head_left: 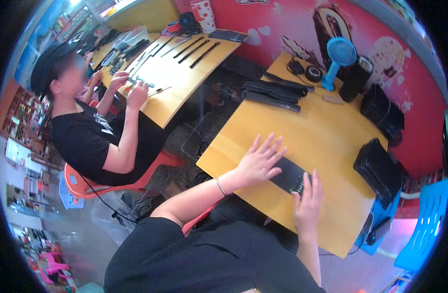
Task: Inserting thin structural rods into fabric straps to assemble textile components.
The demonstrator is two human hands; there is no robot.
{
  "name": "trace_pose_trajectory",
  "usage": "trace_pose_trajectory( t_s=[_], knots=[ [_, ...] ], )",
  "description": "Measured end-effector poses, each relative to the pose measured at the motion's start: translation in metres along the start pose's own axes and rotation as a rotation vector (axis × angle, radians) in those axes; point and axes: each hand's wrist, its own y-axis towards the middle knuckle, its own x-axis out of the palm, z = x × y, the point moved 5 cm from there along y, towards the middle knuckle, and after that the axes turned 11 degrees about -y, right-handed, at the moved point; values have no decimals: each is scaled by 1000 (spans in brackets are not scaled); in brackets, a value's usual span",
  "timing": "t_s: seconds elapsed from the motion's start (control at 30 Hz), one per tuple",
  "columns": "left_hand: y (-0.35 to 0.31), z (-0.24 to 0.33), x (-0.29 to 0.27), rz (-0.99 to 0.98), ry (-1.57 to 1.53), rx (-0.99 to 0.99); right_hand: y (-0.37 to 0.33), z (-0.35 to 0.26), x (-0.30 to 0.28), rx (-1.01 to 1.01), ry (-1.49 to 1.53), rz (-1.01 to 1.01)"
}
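Note:
A flat, black rectangular piece (287, 172) lies on my wooden table near its front edge. A row of small pale marks or coils shows at its right end. My left hand (261, 165) is open over the piece's left end, palm down with its fingers spread; a metal bracelet circles that wrist. At the right end is my right hand (308, 201), its fingers stretched out and its thumb apart, beside the pale row. It appears to touch the piece's edge, with nothing gripped.
Black strips (275, 94) lie at the table's far left. Behind stand a blue fan (339, 58), a black cylinder (357, 80) and a tape roll (313, 73). Black stacks (379, 168) line the right. At left, a seated co-worker (94, 127) handles a small item at another table (177, 80).

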Motion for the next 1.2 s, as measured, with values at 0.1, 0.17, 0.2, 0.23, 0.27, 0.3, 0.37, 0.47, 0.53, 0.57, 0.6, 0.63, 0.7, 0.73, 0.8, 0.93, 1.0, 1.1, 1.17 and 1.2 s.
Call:
trace_pose_trajectory(
  t_s=[0.1, 0.17, 0.2, 0.23, 0.27, 0.3, 0.37, 0.47, 0.53, 0.57, 0.6, 0.63, 0.7, 0.73, 0.8, 0.93, 1.0, 1.1, 1.17, 1.2],
  knots=[
    [-4, 6, 3, 20, -4, 15, 20, -14, 13, -108, -111, -125],
    [-5, 4, 2, 51, -25, 25, 29, -20, 29, -156, -203, -254],
    [-5, 3, 2, 65, -25, 17, 32, -20, 35, -170, -210, -251],
    [-6, 3, 3, 54, -37, 16, 32, -19, 42, -177, -229, -290],
    [-6, 4, 4, 40, -49, 19, 32, -18, 47, -180, -248, -327],
    [-6, 4, 3, 47, -50, 23, 32, -17, 48, -184, -266, -328],
    [-7, 5, 3, 48, -52, 20, 31, -17, 48, -186, -258, -327],
    [-7, 5, 3, 41, -25, 29, 30, -18, 47, -179, -242, -338],
    [-3, 8, 1, 39, -1, 50, 27, -16, 47, -165, -241, -348],
    [-1, 9, 2, 1, 47, 17, 25, -12, 47, -122, -246, -334],
    [1, 10, 4, -38, 95, -14, 23, -7, 46, -77, -252, -319],
    [4, 15, 5, -43, 82, 2, 19, 1, 46, -59, -261, -324],
    [6, 25, 0, 134, -85, 79, 9, 18, 37, 38, -340, -170],
    [7, 26, 2, 122, -100, 96, 7, 20, 38, 62, -347, -177],
    [10, 27, 10, 58, -62, 65, 11, 25, 38, 95, -297, -230],
    [10, 29, 8, 27, -22, 78, 12, 22, 32, 84, -311, -229],
    [9, 29, 8, 12, -14, 101, 10, 24, 33, 101, -307, -232],
    [5, 26, 7, -23, -76, 96, 4, 30, 33, 69, -295, -183],
    [3, 11, -4, 40, -340, 36, -1, 42, 28, 179, -49, -72],
    [-1, 3, -14, 116, -342, 39, -5, 43, 26, 197, -51, -82]
  ],
)
